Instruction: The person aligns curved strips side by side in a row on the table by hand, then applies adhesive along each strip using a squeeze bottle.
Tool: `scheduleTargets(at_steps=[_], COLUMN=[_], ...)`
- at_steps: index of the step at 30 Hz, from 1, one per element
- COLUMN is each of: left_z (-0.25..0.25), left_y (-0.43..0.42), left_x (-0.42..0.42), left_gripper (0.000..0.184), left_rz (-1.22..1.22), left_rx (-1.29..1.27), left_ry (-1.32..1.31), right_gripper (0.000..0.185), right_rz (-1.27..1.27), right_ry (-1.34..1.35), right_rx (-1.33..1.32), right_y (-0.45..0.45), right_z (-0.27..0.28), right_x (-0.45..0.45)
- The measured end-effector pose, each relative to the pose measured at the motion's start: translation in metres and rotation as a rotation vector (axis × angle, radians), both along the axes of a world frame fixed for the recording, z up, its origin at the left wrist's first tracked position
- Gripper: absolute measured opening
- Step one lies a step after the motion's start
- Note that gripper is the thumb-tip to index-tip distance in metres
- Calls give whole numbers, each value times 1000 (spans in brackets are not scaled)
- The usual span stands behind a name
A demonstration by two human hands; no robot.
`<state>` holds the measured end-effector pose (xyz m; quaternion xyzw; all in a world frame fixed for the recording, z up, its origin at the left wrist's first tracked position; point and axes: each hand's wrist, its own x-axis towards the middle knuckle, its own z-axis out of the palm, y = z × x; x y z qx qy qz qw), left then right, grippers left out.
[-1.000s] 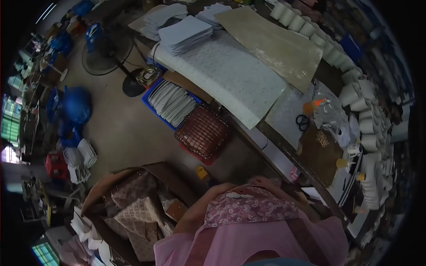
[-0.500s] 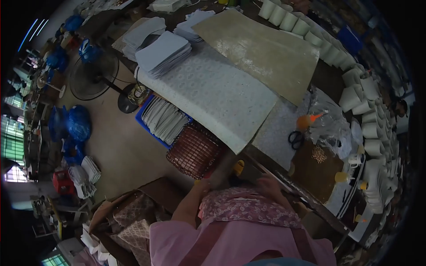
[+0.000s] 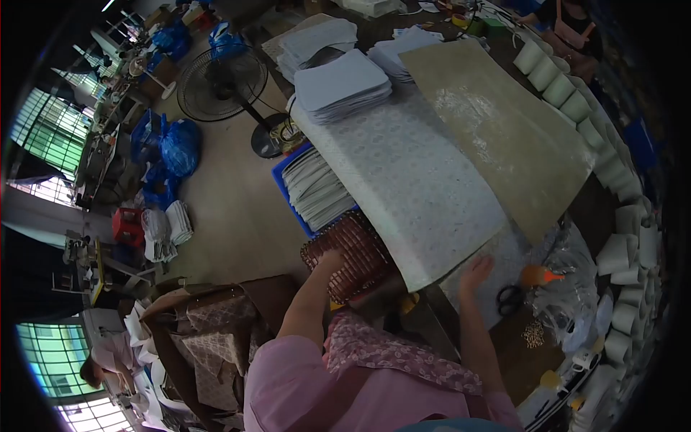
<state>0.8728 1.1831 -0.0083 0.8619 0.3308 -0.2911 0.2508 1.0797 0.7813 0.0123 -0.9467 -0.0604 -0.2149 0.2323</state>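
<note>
My left hand [image 3: 331, 261] rests on the brown woven, beaded seat cover [image 3: 354, 253] beside the table. Its fingers are too small and foreshortened to read. Over the table's near edge, my right hand [image 3: 478, 272] lies with fingers stretched out and nothing in it, by the corner of the pale patterned sheet [image 3: 417, 194]. To its right are black scissors [image 3: 510, 300] and an orange-tipped bottle [image 3: 536, 276]. A blue crate [image 3: 294, 193] packed with pale folded pieces [image 3: 320, 189] stands just beyond the seat cover.
Stacked white sheets [image 3: 342, 83] and a large tan sheet [image 3: 497, 137] cover the table's far part. Rolled white pieces [image 3: 561, 90] line its right edge. A standing fan [image 3: 223, 83] is on the floor. Brown material [image 3: 216, 345] fills a box at lower left. Other people work in the background.
My view has swung, so the table appears further right and lower. My left hand has moved onto the seat cover. My right hand has risen from near my apron to the table edge.
</note>
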Motion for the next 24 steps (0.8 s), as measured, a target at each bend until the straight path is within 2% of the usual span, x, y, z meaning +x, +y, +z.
scheduleTargets(at_steps=[2,7,9,11,13,14,17,19,21,24], left_z=[-25,-72,-116,-153,-174,-177,-142,-155,-194,-150], left_y=[23,96,121,132,129,123,93,77,53,13], left_x=[0,25,47,65,81,83,77,59,17,4], left_gripper=[46,66,81,94,103,109,123,122,122,119], left_rz=[-12,12,188,169,38,-26,62,27,-76,-106], left_rx=[2,58,67,95,-27,-85,-196,-252,-300,-320], left_ry=[45,-70,-217,-164,-67,-23,11,-20,-126,45], right_gripper=[37,37,37,38,38,38,39,39,39,39], right_rz=[59,0,-22,-29,-3,12,21,24,10,-8], right_ry=[-49,43,61,103,122,130,128,124,114,128], right_rx=[-116,-156,-144,-118,-140,-146,-101,-119,-123,-127], right_y=[1,21,21,19,21,23,22,18,20,30], right_z=[1,15,9,10,17,15,8,3,6,13], right_x=[-26,-25,-23,-24,-22,-23,-23,-23,-21,-23])
